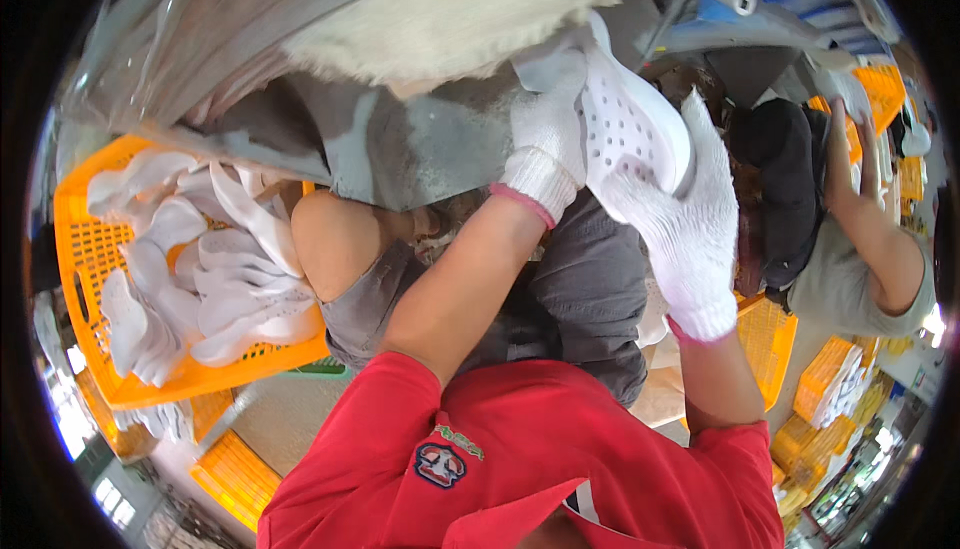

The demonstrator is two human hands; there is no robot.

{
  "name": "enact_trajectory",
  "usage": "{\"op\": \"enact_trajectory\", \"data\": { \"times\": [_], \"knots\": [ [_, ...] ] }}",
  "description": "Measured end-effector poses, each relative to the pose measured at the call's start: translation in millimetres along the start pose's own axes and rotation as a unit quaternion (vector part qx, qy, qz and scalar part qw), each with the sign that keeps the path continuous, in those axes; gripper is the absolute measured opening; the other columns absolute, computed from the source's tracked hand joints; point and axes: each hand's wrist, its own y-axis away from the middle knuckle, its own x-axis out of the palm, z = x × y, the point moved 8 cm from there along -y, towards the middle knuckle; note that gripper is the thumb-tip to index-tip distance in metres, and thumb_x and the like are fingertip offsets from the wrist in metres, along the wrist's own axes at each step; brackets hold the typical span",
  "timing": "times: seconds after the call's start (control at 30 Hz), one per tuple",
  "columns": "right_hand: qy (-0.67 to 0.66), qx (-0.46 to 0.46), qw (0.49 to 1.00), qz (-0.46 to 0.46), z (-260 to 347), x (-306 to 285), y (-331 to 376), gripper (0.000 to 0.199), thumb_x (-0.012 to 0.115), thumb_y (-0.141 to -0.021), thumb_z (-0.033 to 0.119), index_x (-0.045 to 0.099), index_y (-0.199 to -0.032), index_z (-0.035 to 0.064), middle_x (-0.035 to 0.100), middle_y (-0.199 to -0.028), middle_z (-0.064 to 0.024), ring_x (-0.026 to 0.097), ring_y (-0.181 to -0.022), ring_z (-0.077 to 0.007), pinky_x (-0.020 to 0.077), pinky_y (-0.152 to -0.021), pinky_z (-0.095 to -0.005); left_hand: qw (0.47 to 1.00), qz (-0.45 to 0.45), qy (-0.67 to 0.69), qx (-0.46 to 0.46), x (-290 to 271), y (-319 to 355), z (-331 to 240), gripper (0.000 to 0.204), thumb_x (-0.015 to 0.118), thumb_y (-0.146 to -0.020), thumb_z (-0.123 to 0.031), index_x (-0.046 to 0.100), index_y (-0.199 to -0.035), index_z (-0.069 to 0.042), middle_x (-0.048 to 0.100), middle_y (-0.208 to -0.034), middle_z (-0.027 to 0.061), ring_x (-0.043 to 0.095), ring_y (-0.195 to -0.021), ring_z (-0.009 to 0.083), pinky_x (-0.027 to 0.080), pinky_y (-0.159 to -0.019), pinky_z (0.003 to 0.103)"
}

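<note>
The white shoe [632,127], perforated over its toe part, is held up in the air between two gloved hands, just under the lower right edge of a fluffy cream wheel [470,14]. Its long axis runs away from the body, slanting slightly left, with the far end toward the wheel; whether they touch cannot be told. The left hand [552,114] is closed on the shoe's left side, nearer the wheel, some fingertips hidden. The right hand [680,199] clamps the near end, thumb over the holes and fingers stretched along the right side. So the shoe lies right of the left grip and beyond the right one.

Left of the wheel's grey metal guard [430,144], an orange basket [205,384] carries piled white shoes [250,284], heaped up to its right edge. Far right sits a co-worker [865,259], near more orange baskets [830,379].
</note>
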Motion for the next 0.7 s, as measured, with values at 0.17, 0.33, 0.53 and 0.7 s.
{"op": "enact_trajectory", "data": {
  "times": [0.17, 0.33, 0.53, 0.7],
  "knots": [
    [0.052, -0.048, 0.99, -0.12, 2.9, -7.7, -13.0, 0.09, 0.084, -0.078, 0.026, 0.046, -0.153, -0.0053, 0.059, -0.144, -0.0276, 0.06, -0.135, -0.0392, 0.048, -0.113, -0.0417, 1.0, 0.006, 0.003, 0.012, 16.4, -26.3, -1.6, 0.033, 0.06, -0.107, -0.025, 0.065, -0.128, 0.0, 0.072, -0.122, 0.0122, 0.069, -0.112, 0.0283, 0.058, -0.092, 0.042],
    [0.004, -0.06, 0.993, -0.105, -9.6, 19.9, -47.1, 0.084, 0.084, -0.077, 0.02, 0.05, -0.15, -0.0039, 0.063, -0.138, -0.0263, 0.063, -0.127, -0.0408, 0.0512, -0.108, -0.0446, 0.994, 0.028, 0.066, 0.079, 7.5, -87.4, -11.3, 0.037, 0.065, -0.106, -0.024, 0.06, -0.136, -0.003, 0.072, -0.121, 0.0132, 0.071, -0.11, 0.0295, 0.06, -0.092, 0.046],
    [0.178, -0.201, 0.962, -0.042, -5.4, 64.0, -82.9, 0.038, 0.083, -0.075, 0.021, 0.077, -0.112, 0.0205, 0.071, -0.12, -0.0227, 0.069, -0.112, -0.0392, 0.0589, -0.094, -0.0463, 0.982, 0.182, 0.011, -0.052, -8.8, -99.2, -25.8, 0.041, 0.058, -0.108, -0.029, 0.057, -0.141, -0.006, 0.07, -0.131, 0.013, 0.071, -0.115, 0.0279, 0.059, -0.098, 0.05],
    [0.375, -0.359, 0.854, -0.028, 5.4, 95.2, -95.9, 0.02, 0.069, -0.086, 0.019, 0.08, -0.102, 0.0112, 0.078, -0.091, -0.0165, 0.076, -0.088, -0.0346, 0.0616, -0.077, -0.0469, 0.494, 0.009, -0.83, 0.258, -65.4, -54.9, -95.6, 0.09, 0.069, -0.094, -0.064, 0.052, -0.148, 0.006, 0.072, -0.127, 0.0255, 0.074, -0.11, 0.035, 0.055, -0.1, 0.044]
  ]
}}
